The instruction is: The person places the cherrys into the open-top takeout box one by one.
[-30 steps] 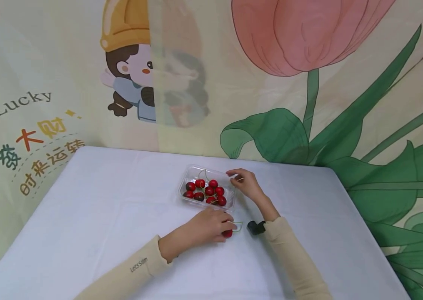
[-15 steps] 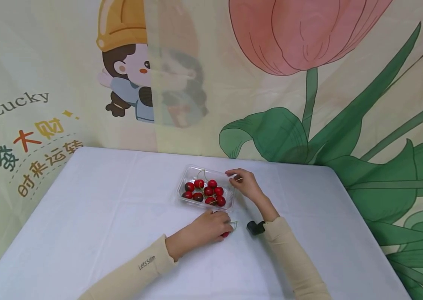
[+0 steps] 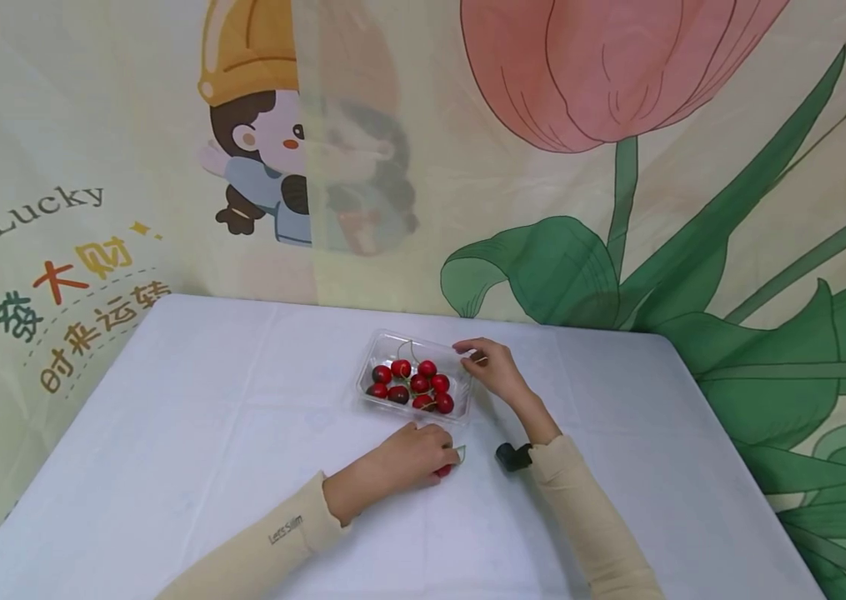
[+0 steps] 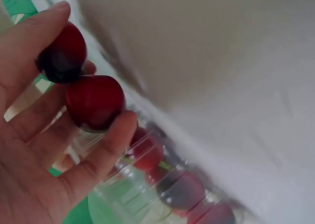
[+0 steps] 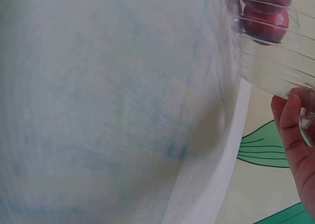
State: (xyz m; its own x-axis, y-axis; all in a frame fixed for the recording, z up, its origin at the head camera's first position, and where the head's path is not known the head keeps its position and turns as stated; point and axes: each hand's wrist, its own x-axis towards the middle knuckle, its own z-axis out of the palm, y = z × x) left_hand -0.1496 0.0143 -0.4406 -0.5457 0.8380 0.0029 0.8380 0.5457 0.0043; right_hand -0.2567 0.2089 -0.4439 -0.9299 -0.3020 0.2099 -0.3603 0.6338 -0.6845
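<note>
Two dark red cherries are in my left hand [image 3: 409,458]. In the left wrist view the lower cherry [image 4: 96,103] sits between the fingers, and the upper cherry [image 4: 63,54] lies against the thumb. A green stem sticks out past the fingers in the head view. This hand is just in front of a clear plastic box [image 3: 383,340] holding several cherries [image 3: 419,384] with stems. At the box's far right corner, my right hand [image 3: 496,371] pinches the rim between thumb and fingers, as the right wrist view also shows.
A white cloth covers the table [image 3: 257,467]. Its back edge meets a printed curtain [image 3: 377,283] with tulips and a cartoon figure. A small black device [image 3: 514,457] sits at the right sleeve's cuff.
My left hand has shifted slightly left, carrying the cherries with it, and its fingers have drawn in around them. My right hand and the box stay in place.
</note>
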